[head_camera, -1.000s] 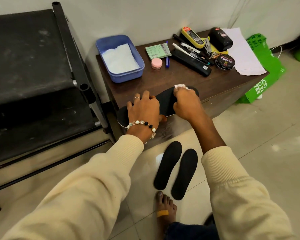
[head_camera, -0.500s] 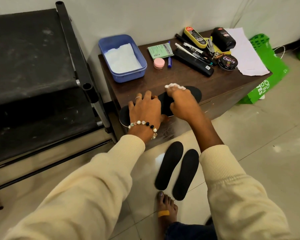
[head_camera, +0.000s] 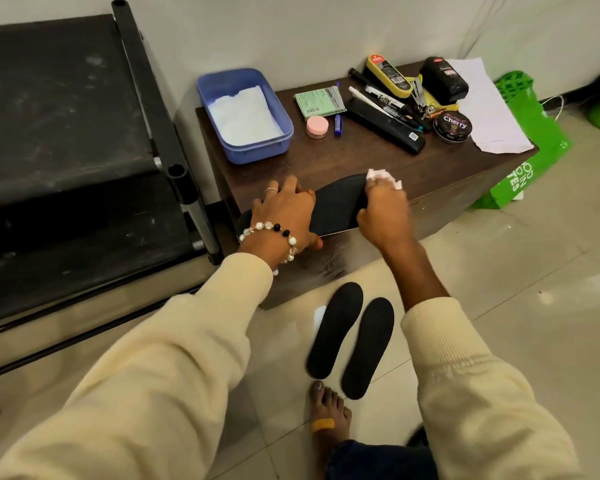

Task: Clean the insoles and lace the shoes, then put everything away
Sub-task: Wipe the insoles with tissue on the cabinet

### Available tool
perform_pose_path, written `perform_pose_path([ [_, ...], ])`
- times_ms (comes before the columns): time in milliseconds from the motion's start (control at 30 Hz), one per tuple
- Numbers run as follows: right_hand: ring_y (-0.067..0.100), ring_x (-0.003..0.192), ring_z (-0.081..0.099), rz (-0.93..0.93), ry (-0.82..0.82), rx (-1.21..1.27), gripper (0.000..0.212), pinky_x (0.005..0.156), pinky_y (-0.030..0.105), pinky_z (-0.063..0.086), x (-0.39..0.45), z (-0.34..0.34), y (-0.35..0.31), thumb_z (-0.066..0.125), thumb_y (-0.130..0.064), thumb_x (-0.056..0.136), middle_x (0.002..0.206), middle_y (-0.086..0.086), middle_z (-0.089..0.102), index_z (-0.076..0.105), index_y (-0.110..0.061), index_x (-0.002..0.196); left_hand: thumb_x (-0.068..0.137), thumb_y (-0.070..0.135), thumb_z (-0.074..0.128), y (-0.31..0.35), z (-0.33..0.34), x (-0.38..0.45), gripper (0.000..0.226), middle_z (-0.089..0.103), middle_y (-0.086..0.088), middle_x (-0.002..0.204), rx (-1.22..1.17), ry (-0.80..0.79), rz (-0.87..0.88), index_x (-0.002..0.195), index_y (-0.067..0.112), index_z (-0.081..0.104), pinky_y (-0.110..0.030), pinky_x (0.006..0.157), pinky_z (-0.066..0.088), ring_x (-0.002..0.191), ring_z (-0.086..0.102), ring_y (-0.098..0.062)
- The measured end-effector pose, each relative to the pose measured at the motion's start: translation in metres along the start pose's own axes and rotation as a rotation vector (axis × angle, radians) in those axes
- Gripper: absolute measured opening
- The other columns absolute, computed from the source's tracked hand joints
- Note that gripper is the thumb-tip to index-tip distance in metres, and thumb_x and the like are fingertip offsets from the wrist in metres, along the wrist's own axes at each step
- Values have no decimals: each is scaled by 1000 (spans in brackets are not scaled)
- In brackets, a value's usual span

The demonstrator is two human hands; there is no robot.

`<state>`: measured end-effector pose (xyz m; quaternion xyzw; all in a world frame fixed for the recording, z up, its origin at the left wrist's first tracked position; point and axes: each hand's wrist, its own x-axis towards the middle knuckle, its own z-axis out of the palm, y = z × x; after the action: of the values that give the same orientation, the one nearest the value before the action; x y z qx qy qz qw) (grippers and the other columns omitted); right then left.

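Note:
A black insole (head_camera: 336,206) lies along the front edge of the dark wooden table (head_camera: 361,161). My left hand (head_camera: 284,216) presses flat on its heel end and pins it down. My right hand (head_camera: 385,213) is closed on a crumpled white tissue (head_camera: 381,176) and holds it against the toe end of the insole. Two more black insoles (head_camera: 350,337) lie side by side on the tiled floor below the table, near my bare foot (head_camera: 329,414).
On the table stand a blue tub (head_camera: 245,116) holding white tissue, a pink jar (head_camera: 317,126), a green packet (head_camera: 319,102), pens, a black brush, shoe polish tins (head_camera: 452,127) and a white sheet (head_camera: 492,109). A black rack (head_camera: 66,133) is at left, a green bag (head_camera: 530,147) at right.
My right hand with the tissue slid left along the insole toward the middle, then back right to the toe end. My left hand stayed on the heel end.

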<state>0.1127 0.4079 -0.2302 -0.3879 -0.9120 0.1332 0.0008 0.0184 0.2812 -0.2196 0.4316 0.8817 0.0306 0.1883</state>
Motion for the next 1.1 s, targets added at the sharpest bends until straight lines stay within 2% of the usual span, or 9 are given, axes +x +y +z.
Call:
perform_pose_path([
  [167,21,145,14,-359,-137,-30,74,116,31,15,-16,9,-27,51,2,87,158,7,16,18,-12,151,69,42,81,-10,-1,3,77,35,-3,135,-41,-3,34,136,23,48,-46,98,42,121,33,-32],
  [267,16,145,16,-500,-173,-21,73,115,28,13,-17,2,-14,49,8,84,157,3,22,25,-15,149,63,45,84,-11,-1,6,80,42,-7,129,-60,36,-2,133,21,53,-40,97,44,118,40,-30],
  [400,21,141,28,-309,-47,60,67,116,31,18,-15,-6,22,49,8,85,152,3,34,35,-16,145,59,53,83,-14,2,9,81,46,-10,126,-73,71,-30,127,15,59,-36,95,41,116,45,-28],
  [600,26,144,19,7,79,-19,62,118,32,11,-25,9,24,49,-1,91,155,15,24,23,-2,148,62,53,82,-15,4,6,84,45,-9,130,-117,105,-47,133,17,54,-37,97,40,120,40,-30],
  [733,26,145,17,-61,86,3,68,120,33,12,-43,23,-10,53,-4,90,155,16,21,18,-1,148,62,52,82,-14,7,4,83,45,-8,127,-140,140,-49,132,17,54,-37,96,40,118,40,-30],
  [867,23,122,50,-240,50,278,44,104,27,37,-65,18,-31,54,1,87,132,12,56,55,-6,130,71,51,76,-15,12,-6,76,43,-11,127,-138,187,-52,133,15,51,-38,97,41,118,40,-30],
  [933,15,101,62,-122,113,544,29,94,24,47,-76,7,-31,56,1,87,111,6,68,69,-10,111,70,53,75,-13,15,-17,76,41,-13,126,-154,200,-74,131,13,52,-40,97,43,116,42,-32],
  [1000,10,86,62,171,225,899,22,83,28,55,-85,-9,-28,57,2,85,91,-2,68,73,-12,90,65,56,78,-8,15,-34,79,39,-11,125,-233,194,-100,127,14,53,-41,94,47,110,47,-32],
  [1100,17,87,64,578,307,1253,29,66,28,56,-103,-31,-19,53,3,85,85,-3,64,68,-18,71,60,55,82,0,11,-66,87,36,-7,125,-378,189,-117,131,17,48,-41,96,48,109,50,-29],
])
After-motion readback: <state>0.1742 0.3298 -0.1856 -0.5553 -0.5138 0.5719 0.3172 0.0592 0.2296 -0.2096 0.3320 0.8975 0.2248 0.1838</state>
